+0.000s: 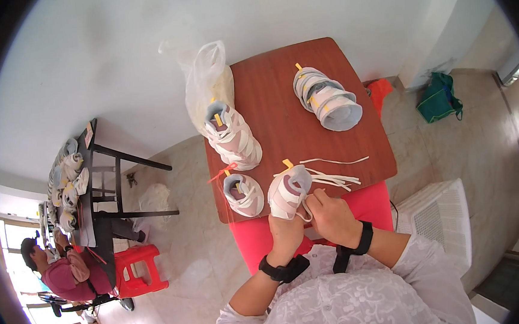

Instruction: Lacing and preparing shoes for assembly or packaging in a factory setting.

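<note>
Worktop (280,106): shoe (289,194) at near edge, loose laces (333,178) beside it. Left hand (286,229) fingers curled closed around shoe heel. Right hand (330,214) fingers narrow, pinching a lace at the shoe.

head camera looks steeply down, close over the table (280,109).

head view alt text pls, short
Both hands, left hand and right hand, hold a small pink-and-white shoe and its white lace at the near edge of a brown table; more shoes rest beyond.
</note>
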Tool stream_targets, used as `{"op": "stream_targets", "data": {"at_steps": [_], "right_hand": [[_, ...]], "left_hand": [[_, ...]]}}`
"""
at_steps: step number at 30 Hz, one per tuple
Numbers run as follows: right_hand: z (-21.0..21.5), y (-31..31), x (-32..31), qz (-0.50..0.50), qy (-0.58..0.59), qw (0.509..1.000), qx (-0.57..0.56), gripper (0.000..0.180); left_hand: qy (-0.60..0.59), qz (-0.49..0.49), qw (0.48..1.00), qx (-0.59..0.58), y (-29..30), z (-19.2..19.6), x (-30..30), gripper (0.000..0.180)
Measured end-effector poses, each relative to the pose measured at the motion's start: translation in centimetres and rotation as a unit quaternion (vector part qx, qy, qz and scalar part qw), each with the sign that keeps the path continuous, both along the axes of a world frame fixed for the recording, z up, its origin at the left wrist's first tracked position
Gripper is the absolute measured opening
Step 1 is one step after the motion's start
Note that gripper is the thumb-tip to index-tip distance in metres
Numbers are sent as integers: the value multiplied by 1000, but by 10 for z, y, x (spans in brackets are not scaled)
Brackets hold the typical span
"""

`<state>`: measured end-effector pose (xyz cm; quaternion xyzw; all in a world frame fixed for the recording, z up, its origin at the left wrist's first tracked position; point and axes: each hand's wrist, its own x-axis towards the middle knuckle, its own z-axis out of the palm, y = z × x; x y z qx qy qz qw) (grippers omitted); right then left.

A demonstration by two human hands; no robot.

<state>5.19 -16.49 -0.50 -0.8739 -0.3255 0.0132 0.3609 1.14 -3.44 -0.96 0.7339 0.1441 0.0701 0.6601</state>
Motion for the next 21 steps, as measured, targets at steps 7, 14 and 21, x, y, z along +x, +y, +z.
{"op": "stream_targets", "data": {"at_steps": [7,14,21], "right_hand": [[17,-21,8,-4,61,989,132,10],[67,-28,49,115,-161,973,119,18],[65,-29,53,176,-141,974,-10,18]], "left_hand": [[-51,95,985,-133,37,-11,16,37],[-77,-133,988,3,26,19,6,50],[-78,-90,992,43,23,29,0,48]]}}
